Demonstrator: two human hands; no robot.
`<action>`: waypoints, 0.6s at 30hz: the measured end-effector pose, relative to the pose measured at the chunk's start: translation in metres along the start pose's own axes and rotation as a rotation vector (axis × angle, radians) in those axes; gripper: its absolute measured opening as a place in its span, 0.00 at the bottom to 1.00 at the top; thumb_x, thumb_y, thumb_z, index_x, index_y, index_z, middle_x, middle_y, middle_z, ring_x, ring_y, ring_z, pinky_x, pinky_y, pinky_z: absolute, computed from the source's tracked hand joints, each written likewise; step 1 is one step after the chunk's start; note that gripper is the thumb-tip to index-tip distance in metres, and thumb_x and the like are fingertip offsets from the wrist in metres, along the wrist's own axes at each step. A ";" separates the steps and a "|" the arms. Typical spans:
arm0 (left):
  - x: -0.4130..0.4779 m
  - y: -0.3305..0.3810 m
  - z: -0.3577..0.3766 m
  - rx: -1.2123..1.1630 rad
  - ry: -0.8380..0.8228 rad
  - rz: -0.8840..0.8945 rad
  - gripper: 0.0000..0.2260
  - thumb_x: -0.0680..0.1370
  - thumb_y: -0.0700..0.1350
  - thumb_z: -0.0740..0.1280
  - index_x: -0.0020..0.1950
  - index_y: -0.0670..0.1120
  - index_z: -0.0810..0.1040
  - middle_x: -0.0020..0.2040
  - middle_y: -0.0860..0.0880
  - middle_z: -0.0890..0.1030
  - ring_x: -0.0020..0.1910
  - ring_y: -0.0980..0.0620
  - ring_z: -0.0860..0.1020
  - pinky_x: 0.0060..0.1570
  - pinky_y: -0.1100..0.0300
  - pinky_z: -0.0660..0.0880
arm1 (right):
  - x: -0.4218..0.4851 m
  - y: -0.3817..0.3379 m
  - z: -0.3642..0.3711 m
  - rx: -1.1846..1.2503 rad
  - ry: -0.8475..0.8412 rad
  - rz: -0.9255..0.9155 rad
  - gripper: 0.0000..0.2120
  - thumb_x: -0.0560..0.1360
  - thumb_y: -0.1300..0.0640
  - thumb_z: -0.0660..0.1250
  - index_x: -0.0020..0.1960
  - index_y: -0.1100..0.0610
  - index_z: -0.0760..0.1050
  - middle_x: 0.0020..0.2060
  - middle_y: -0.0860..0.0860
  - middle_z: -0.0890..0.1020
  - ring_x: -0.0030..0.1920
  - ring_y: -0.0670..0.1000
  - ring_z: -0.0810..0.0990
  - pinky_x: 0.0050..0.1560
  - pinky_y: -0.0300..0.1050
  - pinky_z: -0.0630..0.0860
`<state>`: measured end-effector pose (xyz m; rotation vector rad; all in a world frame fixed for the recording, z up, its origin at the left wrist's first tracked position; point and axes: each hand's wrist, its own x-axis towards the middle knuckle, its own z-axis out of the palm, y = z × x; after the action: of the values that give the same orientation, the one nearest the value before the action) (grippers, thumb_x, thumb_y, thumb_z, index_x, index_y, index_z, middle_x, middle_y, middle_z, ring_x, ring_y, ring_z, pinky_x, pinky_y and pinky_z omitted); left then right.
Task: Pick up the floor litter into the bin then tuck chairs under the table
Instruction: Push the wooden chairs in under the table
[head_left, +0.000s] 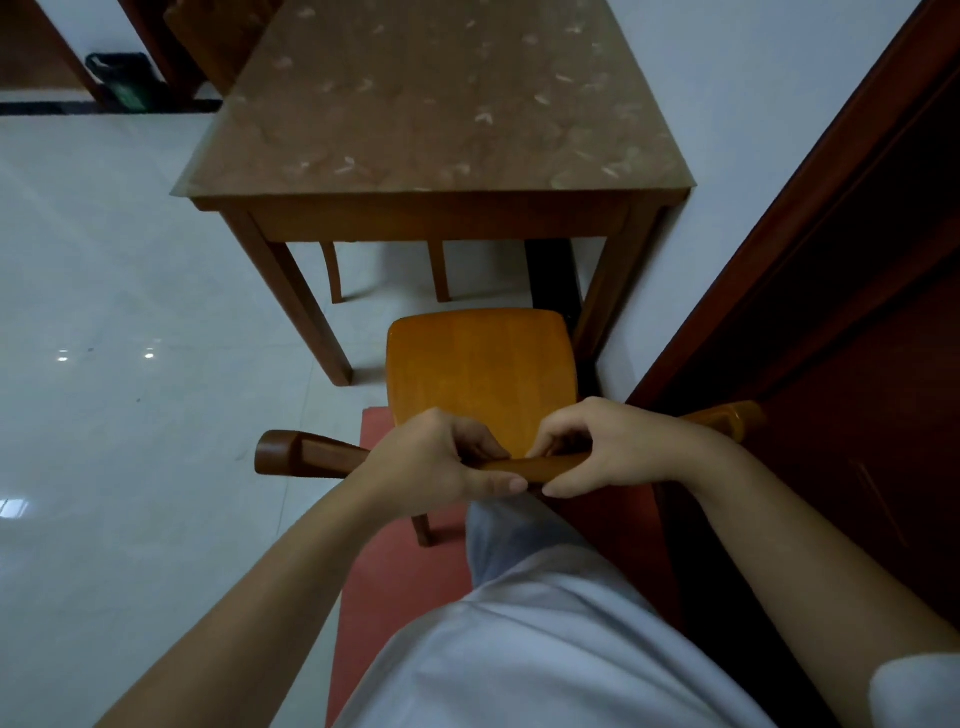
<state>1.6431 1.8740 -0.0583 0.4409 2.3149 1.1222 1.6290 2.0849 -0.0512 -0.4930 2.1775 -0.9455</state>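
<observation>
An orange wooden chair (480, 369) stands in front of me, its seat pointing at the brown table (431, 119). The seat's front edge lies just short of the table's near edge. My left hand (441, 460) grips the chair's top back rail (306, 454) left of its middle. My right hand (608, 447) grips the same rail right beside it, fingers curled over the top. A dark bin (122, 78) stands far back on the left by the wall.
Legs of another chair (384, 270) show under the table's far side. A dark wooden door (841, 291) runs close along the right. A red mat (395, 561) lies under me. Glossy white floor tiles (130, 364) spread to the left.
</observation>
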 end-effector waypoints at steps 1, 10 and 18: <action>0.011 -0.001 -0.011 0.016 0.005 -0.003 0.15 0.64 0.60 0.71 0.44 0.53 0.83 0.39 0.54 0.83 0.38 0.57 0.79 0.42 0.49 0.78 | 0.010 -0.001 -0.010 -0.004 0.013 0.001 0.08 0.67 0.54 0.74 0.46 0.50 0.79 0.42 0.49 0.80 0.42 0.47 0.79 0.46 0.48 0.77; 0.113 -0.007 -0.078 0.012 -0.022 -0.046 0.16 0.62 0.64 0.72 0.43 0.55 0.82 0.38 0.55 0.82 0.39 0.57 0.79 0.44 0.48 0.77 | 0.088 0.005 -0.098 -0.027 0.030 0.039 0.09 0.67 0.54 0.74 0.46 0.50 0.80 0.43 0.50 0.80 0.44 0.49 0.77 0.49 0.50 0.75; 0.151 -0.008 -0.113 0.014 -0.045 -0.030 0.22 0.59 0.68 0.67 0.43 0.56 0.82 0.38 0.56 0.82 0.38 0.59 0.79 0.42 0.49 0.78 | 0.116 0.001 -0.134 0.013 0.023 0.068 0.10 0.68 0.53 0.73 0.48 0.50 0.78 0.44 0.50 0.80 0.44 0.48 0.78 0.50 0.51 0.76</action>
<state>1.4548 1.8737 -0.0536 0.4308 2.2839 1.0722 1.4522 2.0830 -0.0389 -0.4006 2.1932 -0.9322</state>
